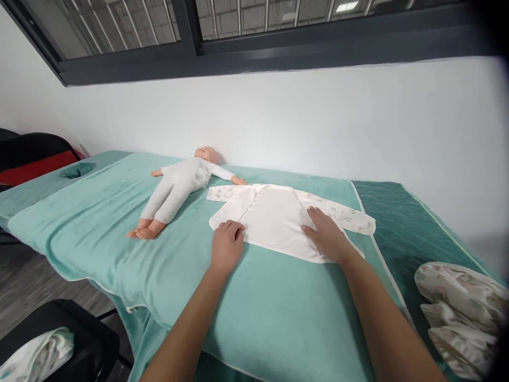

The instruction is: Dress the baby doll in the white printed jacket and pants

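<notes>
A white baby shirt (274, 215) lies spread on the green sheet, its long sleeves patterned with small prints and stretched to both sides. My left hand (228, 241) is at the shirt's lower left edge, fingers curled together on the hem; the fingertips are partly hidden. On the right part of the shirt, my right hand (324, 233) rests flat with its fingers apart. A baby doll (183, 180) in a white bodysuit lies on its back to the left of the shirt. One of the doll's hands is close to the shirt's collar.
A green sheet (294, 318) covers the bed, with a darker quilted cover (401, 223) at the right. Folded patterned cloths (461, 313) lie at the right edge. A black chair (91, 339) holding a cloth (43, 353) stands lower left. Behind are a white wall and window.
</notes>
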The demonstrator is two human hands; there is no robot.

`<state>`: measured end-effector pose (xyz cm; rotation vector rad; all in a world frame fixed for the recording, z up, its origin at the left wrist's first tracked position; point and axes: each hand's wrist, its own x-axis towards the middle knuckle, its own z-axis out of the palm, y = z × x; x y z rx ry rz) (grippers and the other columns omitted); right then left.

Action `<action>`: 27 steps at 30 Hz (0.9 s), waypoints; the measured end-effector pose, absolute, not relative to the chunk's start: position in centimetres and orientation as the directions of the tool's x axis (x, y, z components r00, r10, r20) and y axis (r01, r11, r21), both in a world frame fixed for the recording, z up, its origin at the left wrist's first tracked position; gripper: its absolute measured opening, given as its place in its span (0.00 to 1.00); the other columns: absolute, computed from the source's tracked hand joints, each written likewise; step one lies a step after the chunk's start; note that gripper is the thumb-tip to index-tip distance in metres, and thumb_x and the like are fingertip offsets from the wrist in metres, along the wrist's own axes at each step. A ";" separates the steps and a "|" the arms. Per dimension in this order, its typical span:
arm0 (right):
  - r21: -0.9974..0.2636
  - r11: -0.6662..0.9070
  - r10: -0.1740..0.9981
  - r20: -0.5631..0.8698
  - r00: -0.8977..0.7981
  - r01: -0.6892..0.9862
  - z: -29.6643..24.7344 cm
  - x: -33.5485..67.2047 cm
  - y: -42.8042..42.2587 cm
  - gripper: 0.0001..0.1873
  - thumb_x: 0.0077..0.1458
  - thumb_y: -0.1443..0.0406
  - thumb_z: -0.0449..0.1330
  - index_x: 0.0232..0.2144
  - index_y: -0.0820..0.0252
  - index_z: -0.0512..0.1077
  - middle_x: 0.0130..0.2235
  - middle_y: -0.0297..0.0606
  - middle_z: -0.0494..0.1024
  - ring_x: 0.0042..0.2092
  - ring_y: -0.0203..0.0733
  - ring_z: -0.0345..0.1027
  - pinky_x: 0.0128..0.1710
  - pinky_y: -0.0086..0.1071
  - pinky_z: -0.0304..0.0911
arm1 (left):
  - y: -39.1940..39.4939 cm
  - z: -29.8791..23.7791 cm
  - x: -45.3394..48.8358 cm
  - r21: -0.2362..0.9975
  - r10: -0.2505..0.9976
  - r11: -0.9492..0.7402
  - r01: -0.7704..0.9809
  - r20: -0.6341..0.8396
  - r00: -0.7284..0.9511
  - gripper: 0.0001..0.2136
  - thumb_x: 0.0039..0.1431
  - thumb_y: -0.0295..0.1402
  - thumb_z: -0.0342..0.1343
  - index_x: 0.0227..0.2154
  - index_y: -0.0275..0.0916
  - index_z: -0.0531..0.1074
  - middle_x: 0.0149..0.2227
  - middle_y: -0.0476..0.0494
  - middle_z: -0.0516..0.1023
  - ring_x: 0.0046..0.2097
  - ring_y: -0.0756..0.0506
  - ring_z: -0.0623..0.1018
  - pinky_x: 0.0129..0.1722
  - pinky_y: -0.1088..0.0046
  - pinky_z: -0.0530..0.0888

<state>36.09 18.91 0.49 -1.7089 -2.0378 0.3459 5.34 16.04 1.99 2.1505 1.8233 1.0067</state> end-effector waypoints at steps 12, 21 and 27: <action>-0.524 -0.328 0.879 0.136 0.458 0.786 2.0 40.0 18.6 0.27 0.58 0.48 0.52 0.49 0.62 0.72 0.48 0.51 0.78 0.51 0.58 0.71 0.49 0.46 0.65 | 13.9 2.7 9.8 0.325 0.853 -0.423 0.846 0.458 0.250 0.11 0.64 0.25 0.46 0.42 0.41 0.72 0.42 0.44 0.77 0.45 0.42 0.73 0.46 0.62 0.68; -0.552 -0.287 0.919 0.074 0.388 0.783 2.8 40.5 18.2 0.21 0.52 0.46 0.55 0.28 0.57 0.72 0.33 0.43 0.80 0.36 0.49 0.72 0.35 0.38 0.60 | 13.5 2.4 22.1 0.608 0.916 -0.398 0.686 0.308 0.258 0.11 0.64 0.43 0.53 0.39 0.43 0.73 0.44 0.45 0.77 0.50 0.41 0.71 0.49 0.59 0.67; -0.645 -0.231 0.927 0.081 0.366 0.728 3.2 40.6 18.4 0.19 0.52 0.49 0.54 0.23 0.56 0.68 0.25 0.38 0.75 0.30 0.43 0.67 0.30 0.35 0.57 | 14.4 2.0 24.3 0.515 0.898 -0.437 0.737 0.293 0.328 0.10 0.59 0.42 0.59 0.33 0.41 0.73 0.44 0.42 0.73 0.51 0.40 0.69 0.48 0.56 0.66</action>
